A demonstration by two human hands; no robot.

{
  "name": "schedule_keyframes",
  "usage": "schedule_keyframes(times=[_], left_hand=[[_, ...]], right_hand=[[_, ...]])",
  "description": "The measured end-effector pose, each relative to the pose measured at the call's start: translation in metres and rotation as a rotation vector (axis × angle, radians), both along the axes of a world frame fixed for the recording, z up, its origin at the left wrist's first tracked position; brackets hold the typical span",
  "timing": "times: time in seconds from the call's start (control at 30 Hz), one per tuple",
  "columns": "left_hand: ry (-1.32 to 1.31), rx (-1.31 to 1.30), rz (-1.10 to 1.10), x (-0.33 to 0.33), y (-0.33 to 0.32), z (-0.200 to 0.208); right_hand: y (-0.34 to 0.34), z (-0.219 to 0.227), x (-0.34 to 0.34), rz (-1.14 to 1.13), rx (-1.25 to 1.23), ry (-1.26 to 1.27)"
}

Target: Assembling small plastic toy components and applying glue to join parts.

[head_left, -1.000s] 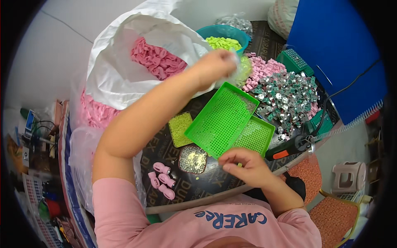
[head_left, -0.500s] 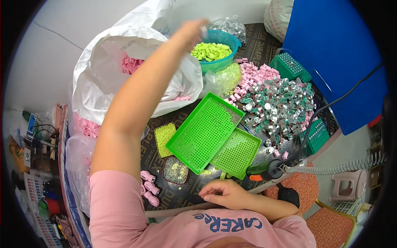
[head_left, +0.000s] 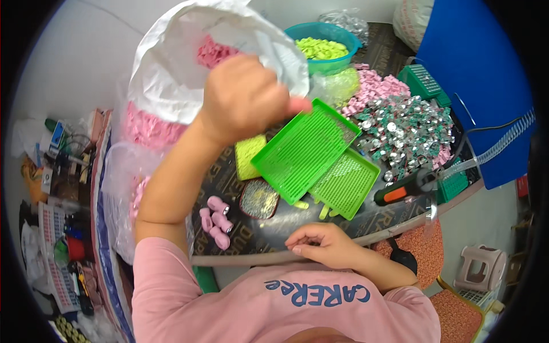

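My left hand is raised over the table, between the white sack and the large green tray. Its fingers are curled in and blurred; a pinkish tip shows at the thumb side, and I cannot make out what it holds. At the table's front edge rests my right hand, its fingers loosely bent, with nothing seen in them. Several small pink torch-shaped pieces lie left of it. The large green tray overlaps a smaller green tray.
Lime pieces fill a blue bowl at the back. Pink parts and a heap of silver-and-green parts lie right. A black-and-orange power screwdriver hangs on a coiled cord. Small yellow and grey containers stand left of the trays.
My left hand has come back from beside the blue bowl toward me, over the large tray's left side. My right hand stays at the table edge. The whole view has shifted somewhat.
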State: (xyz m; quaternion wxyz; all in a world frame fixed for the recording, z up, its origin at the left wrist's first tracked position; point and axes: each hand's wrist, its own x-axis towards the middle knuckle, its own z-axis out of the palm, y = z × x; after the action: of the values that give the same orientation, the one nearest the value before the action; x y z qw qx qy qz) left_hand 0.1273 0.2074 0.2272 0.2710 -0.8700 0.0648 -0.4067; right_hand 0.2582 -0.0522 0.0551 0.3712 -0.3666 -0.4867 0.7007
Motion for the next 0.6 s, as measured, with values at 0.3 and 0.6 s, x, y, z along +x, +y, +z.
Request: schedule_keyframes(times=[0.3,0.6], left_hand=[[0.038,-0.069,0.202,-0.103,-0.114,-0.050],[-0.051,-0.542,0.538,-0.116,-0.192,-0.081]], right_hand=[[-0.019,0.011,-0.035,-0.129,0.153,0.066],[0.020,0.045,-0.054,-0.183,0.843,-0.421]])
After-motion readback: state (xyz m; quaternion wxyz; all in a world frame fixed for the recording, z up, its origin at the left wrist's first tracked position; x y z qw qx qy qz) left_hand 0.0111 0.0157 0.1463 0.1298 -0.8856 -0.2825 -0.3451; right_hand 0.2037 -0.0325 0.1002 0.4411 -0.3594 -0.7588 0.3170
